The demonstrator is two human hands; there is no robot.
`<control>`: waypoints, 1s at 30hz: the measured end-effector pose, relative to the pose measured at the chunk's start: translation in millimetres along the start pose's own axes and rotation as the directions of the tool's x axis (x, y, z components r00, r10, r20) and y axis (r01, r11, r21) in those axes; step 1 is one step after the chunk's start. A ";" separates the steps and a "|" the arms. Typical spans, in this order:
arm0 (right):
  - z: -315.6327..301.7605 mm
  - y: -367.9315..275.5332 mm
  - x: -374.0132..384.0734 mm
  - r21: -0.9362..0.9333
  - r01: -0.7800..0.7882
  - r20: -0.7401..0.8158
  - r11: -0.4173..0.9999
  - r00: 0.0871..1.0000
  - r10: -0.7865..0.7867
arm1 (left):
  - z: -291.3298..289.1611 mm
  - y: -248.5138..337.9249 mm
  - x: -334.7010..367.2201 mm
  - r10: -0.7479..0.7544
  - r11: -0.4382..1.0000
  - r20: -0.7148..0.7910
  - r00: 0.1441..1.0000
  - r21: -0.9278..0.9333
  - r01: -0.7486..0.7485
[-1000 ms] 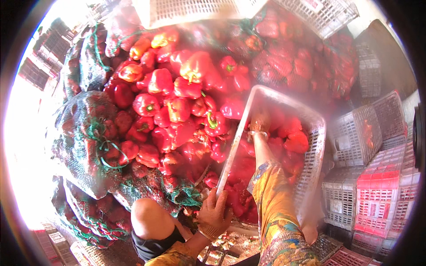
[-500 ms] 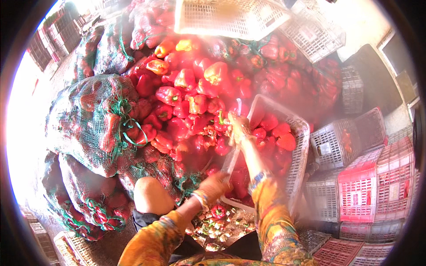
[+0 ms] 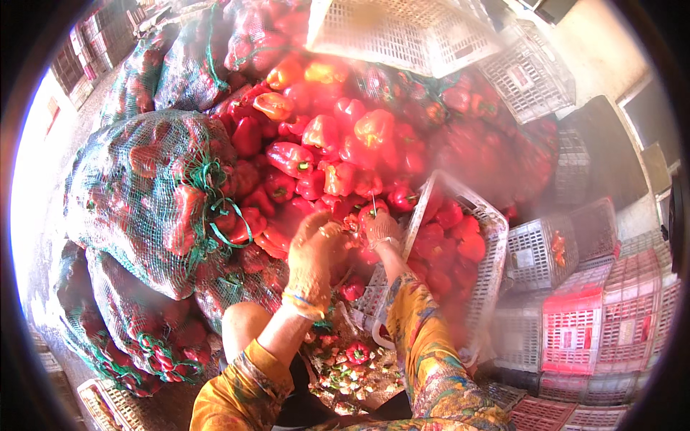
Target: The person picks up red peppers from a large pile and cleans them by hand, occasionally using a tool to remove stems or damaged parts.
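My gloved left hand [image 3: 310, 253] is raised over the near side of a heap of red bell peppers [image 3: 320, 134]. Its fingers are bent and appear apart, with nothing visible held in them; blur leaves their tips unclear. Close to its right, my gloved right hand [image 3: 382, 228] is closed on what looks like a small knife [image 3: 374, 204], whose thin blade points up and away; the handle is hidden. Next to the right forearm, a white plastic crate [image 3: 494, 269] sits tilted and holds cut-looking red peppers [image 3: 449, 231].
Green mesh sacks of peppers [image 3: 136, 194] crowd the left. White crates [image 3: 402, 36] stand at the far side; more crates, some pink [image 3: 573, 330], are stacked right. Pepper scraps [image 3: 352, 377] and one small red pepper [image 3: 357, 352] lie between my knees.
My left hand has moved up and left from the crate's near edge to the heap. My right hand has come lower, toward the peppers. The view has shifted slightly.
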State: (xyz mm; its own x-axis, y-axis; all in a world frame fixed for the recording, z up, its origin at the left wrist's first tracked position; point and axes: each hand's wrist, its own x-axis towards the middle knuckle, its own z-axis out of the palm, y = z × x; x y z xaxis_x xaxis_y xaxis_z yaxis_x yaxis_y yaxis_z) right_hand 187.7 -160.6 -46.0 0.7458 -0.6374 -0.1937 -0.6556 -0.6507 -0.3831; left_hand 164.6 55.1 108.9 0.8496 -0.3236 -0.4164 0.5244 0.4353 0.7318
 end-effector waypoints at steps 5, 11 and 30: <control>-31.6 6.8 -46.6 0.635 -0.098 0.065 0.767 0.995 0.073 | -16.4 9.5 23.3 0.259 0.932 0.135 0.956 0.225 -0.284; -173.1 -9.0 -158.1 0.834 -0.056 0.228 0.549 0.941 -0.251 | -11.8 1.2 -28.4 0.319 -0.172 0.769 0.554 0.622 -0.764; -192.0 3.2 -354.1 0.846 0.154 -0.188 0.510 0.982 0.015 | -5.7 -57.0 -125.0 0.191 0.969 0.412 0.891 -0.223 -0.105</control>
State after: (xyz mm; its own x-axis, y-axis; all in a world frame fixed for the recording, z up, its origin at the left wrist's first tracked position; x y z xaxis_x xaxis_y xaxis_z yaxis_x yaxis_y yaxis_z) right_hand -101.2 -16.1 194.7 0.7006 -0.7130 -0.0264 -0.1193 -0.0806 -0.9896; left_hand 28.9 75.5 116.2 0.8344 -0.5511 -0.0090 0.4317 0.6433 0.6323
